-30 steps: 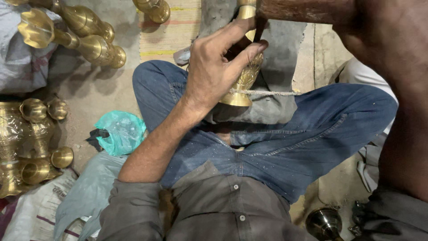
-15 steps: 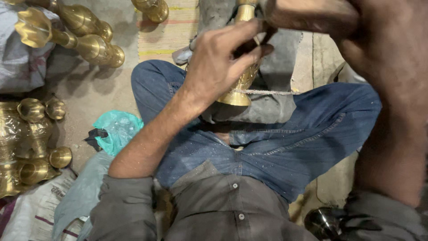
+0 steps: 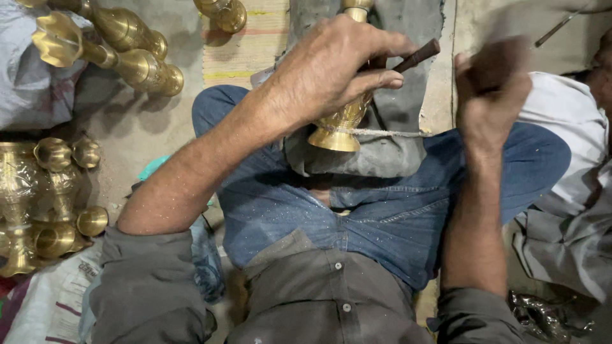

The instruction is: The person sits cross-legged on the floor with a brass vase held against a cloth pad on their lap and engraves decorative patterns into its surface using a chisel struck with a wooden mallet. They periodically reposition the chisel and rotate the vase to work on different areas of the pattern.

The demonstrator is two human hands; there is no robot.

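- The left hand [image 3: 331, 70] is curled up tight, and its fingers [image 3: 376, 79] hold a thin dark tool handle [image 3: 417, 56]. The dark end of the handle sticks out past the fingertips, up and to the side.
- Right under those fingers sits a shiny brass vase [image 3: 341, 124]. Its wide foot pokes out below the hand, and the top part is hidden behind the hand. I cannot tell if the fingers touch the vase too.
- A pale string [image 3: 382, 132] goes around the vase just above its foot and runs off sideways, toward the other arm.
- The vase lies on a grey cloth [image 3: 376, 156] that covers the lap. Blue jeans [image 3: 382, 223] show below the cloth — they have little shiny specks on them.
- The right hand [image 3: 491, 89] is up in the air, near the tip of the handle but not touching it. It is blurry. The fingers look bent in — but I cannot tell if they hold anything.
- Far from the left fingers, past the wrist and arm, more brass vases [image 3: 127, 44] lie on the floor, and a bunch of brass pots [image 3: 44, 204] stands lower down.
- Beyond the right hand sits another person in white cloth [image 3: 574, 127].
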